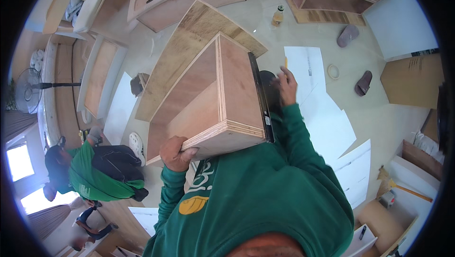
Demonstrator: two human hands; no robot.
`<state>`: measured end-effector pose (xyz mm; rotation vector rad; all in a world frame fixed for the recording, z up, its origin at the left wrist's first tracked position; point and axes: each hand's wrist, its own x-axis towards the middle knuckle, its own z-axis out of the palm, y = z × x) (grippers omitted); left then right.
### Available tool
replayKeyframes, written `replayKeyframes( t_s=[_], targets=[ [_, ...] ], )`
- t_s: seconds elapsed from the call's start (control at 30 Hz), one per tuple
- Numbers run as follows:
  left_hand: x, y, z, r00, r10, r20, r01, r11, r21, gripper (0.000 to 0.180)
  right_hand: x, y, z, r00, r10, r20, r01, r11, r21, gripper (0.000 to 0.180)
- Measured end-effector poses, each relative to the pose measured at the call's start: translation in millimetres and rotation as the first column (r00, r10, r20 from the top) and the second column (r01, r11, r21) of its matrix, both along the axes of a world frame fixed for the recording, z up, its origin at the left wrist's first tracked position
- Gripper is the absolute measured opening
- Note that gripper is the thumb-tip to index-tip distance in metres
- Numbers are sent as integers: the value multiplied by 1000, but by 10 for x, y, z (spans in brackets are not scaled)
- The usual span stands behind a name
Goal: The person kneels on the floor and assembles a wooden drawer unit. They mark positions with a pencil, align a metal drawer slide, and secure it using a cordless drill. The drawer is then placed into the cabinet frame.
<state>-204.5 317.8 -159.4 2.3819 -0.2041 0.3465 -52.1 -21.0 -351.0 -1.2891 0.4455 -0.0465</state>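
A plywood drawer box (241, 82) rests tilted in front of me, its open side turned left. My left hand (177, 153) is closed round its near left edge, thumb on the outer face. Along the box's right side runs a black metal drawer slide (260, 97). Just right of that slide is my right hand (286, 87), fingers bent, with a thin yellow pencil (286, 62) sticking up from them. The slide and box stand apart from this hand. Beneath and behind the box lies a larger plywood board (189, 34).
White sheets (308, 81) cover floor at the right, near a tape roll (333, 71) and two slippers (363, 83). A bottle (277, 16) stands ahead. At left another person (102, 169) crouches by a wooden panel. A cardboard box (411, 81) stands far right.
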Motion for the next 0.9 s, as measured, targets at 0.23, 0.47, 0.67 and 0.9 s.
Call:
replayKeyframes(
  t_s=[0.23, 0.47, 0.67, 0.9],
  targets=[
    [24, 56, -19, 990, 105, 96, -115, 988, 105, 55, 921, 903, 450, 947, -127, 294, 27, 946, 322, 46],
    [443, 431, 227, 946, 259, 196, -273, 961, 49, 63, 1040, 1186, 735, 942, -177, 287, -27, 808, 588, 43],
    [655, 501, 791, 899, 266, 348, -291, 956, 20, 75, 1397, 1163, 1649, 839, -204, 504, -129, 826, 549, 41],
    [1106, 582, 1099, 849, 266, 456, -147, 949, -280, 79, 1454, 796, 2712, 641, -261, 721, -49, 925, 378, 39]
  ],
)
